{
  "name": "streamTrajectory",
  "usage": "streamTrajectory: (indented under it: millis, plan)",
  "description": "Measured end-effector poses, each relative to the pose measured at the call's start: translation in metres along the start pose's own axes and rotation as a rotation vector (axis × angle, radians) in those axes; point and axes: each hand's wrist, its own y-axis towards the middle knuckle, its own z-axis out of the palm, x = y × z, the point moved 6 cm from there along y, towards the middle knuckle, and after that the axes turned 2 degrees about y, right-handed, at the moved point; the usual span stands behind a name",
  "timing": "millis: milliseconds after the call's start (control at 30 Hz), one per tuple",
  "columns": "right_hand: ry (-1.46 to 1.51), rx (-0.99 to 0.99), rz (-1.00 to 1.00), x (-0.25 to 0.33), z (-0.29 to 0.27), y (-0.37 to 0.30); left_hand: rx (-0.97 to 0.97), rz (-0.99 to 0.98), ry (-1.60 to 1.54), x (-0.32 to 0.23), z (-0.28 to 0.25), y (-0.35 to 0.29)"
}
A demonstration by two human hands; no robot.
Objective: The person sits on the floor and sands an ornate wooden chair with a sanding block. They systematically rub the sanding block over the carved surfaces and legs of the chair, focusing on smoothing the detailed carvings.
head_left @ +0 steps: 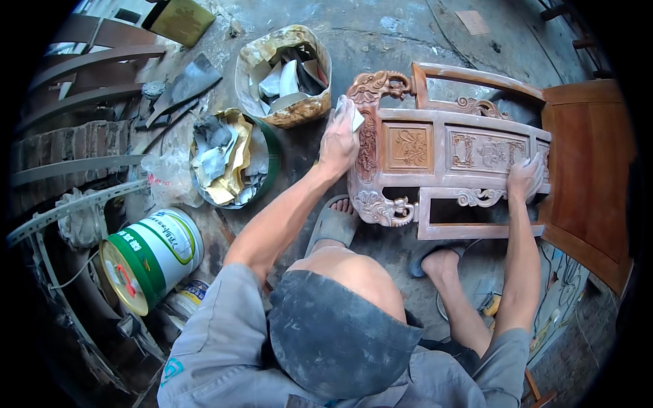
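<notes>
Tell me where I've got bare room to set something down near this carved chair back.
Mainly the concrete floor at the top, between the stained bucket and the carved chair back. It's crowded at left, with the scrap-filled green bucket and the white-and-green paint pail, and on the chair back, where the left hand and right hand are.

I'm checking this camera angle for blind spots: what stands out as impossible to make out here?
All in the head view:
- White sheet: partly covered by the left hand.
- Right hand: its back hides the palm, so I can't tell whether it holds anything.
- Carved wooden chair: its seat's far side runs into the dark fisheye rim.
- Stained bucket: scraps hide its bottom.
</notes>
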Motion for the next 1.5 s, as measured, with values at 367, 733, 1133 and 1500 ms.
streamTrajectory:
  millis: [367, 733, 1133, 1500]
  plan:
    - [-0.004, 0.006, 0.011, 0.018, -0.012, 0.003, 0.023, 0.100, 0.034, 0.005, -0.012, -0.002]
    - [-0.002, -0.005, -0.004, 0.010, -0.009, 0.003, 0.092, 0.063, 0.155, -0.011, -0.010, -0.001]
    - [0.006, 0.010, 0.014, 0.013, -0.013, -0.003, 0.195, 0.083, 0.061, -0.023, -0.016, -0.088]
    - [-0.015, 0.031, 0.067, 0.011, -0.009, -0.004, 0.272, 0.221, 0.126, -0.029, -0.016, -0.133]
